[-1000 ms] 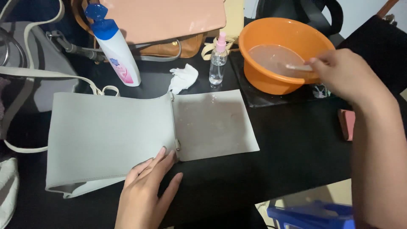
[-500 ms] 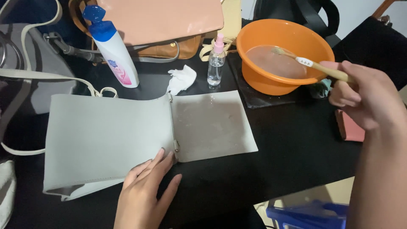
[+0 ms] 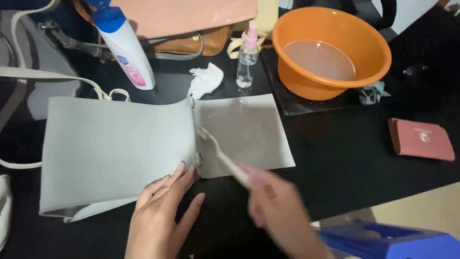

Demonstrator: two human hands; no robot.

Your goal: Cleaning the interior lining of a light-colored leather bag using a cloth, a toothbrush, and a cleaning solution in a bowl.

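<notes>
Head view: scrubbing step under way on a grey bag (image 3: 120,148) lying flat on the black bench (image 3: 345,158). Left hand (image 3: 160,216) spread flat, fingers apart, pressing the bag's near edge just beside its metal clasp. Right hand (image 3: 278,211), blurred with motion, closed around the handle of a toothbrush (image 3: 218,151), bristles touching the opened flap (image 3: 244,134) close to the clasp. Flap surface damp and blotchy to the right of the brush head. Next move likely calls for short strokes across the stained flap, with the left hand holding the bag down. Far right, an orange basin (image 3: 373,52) of cloudy water; just left of it, a small spray bottle (image 3: 247,57) with a pink top. Far left, a white bottle (image 3: 127,50) with a blue cap; between them, a crumpled tissue (image 3: 206,80). To the right, well apart from both hands, a red wallet (image 3: 420,139).
</notes>
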